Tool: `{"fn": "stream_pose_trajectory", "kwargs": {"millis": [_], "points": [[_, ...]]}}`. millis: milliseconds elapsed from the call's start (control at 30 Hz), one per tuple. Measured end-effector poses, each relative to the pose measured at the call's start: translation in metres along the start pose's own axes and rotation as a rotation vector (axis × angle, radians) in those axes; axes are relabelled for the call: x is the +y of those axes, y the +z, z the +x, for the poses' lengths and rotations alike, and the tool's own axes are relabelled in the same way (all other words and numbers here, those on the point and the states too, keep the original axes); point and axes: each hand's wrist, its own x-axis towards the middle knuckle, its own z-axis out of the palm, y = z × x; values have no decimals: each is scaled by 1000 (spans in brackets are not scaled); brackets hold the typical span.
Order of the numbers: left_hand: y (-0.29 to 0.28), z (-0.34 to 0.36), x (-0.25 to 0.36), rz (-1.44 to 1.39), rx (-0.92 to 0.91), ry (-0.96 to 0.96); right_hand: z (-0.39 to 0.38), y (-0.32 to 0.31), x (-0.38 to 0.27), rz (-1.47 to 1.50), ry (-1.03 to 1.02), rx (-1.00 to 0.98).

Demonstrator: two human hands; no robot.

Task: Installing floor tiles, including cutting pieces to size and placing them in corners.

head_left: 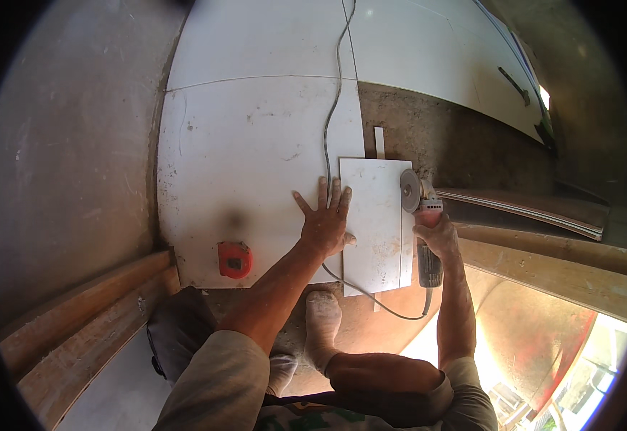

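My right hand [438, 235] is wrapped round an angle grinder [429, 264] with a red and black body. Its round grey disc [410, 191] stands at the upper right edge of a white tile [372, 223]. A thin dark line runs lengthwise near that tile's right side. My left hand [324, 228], fingers spread, rests flat by the tile's left edge, mostly on the large white tiled surface [256, 144]. The grinder's grey cable [328, 136] passes under or beside this hand. A red tape measure [235, 260] lies to the left. Whether the disc touches the tile I cannot tell.
A narrow white strip [379, 142] shows under the tile's far end. Wooden planks [543, 269] lie at right, more planks [90, 309] at left. A hammer [514, 85] rests on the far right tiles. My sock-covered foot [323, 320] is close to the tile's near edge.
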Motion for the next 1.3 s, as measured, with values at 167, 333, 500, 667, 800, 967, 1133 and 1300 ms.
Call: {"fn": "stream_pose_trajectory", "kwargs": {"millis": [167,333,500,667,800,967,1133,1300], "points": [[3,0,-2,-24,52,22,6,3,4,-42,-35,67],[3,0,-2,-23,58,20,7,6,4,-22,-81,118],[2,0,-2,-8,51,19,3,0,-4,65,-132,29],[1,-1,-1,-25,50,24,3,-1,-9,24,-105,92],[1,0,-1,-14,39,19,5,-1,-9,9,-83,91],[2,0,-2,-19,48,26,7,-2,-13,-27,-79,89],[2,-1,-2,-23,59,28,11,-6,-17,-4,-75,49],[1,-1,-3,-15,62,25,17,-5,-17,-1,-70,52]]}}
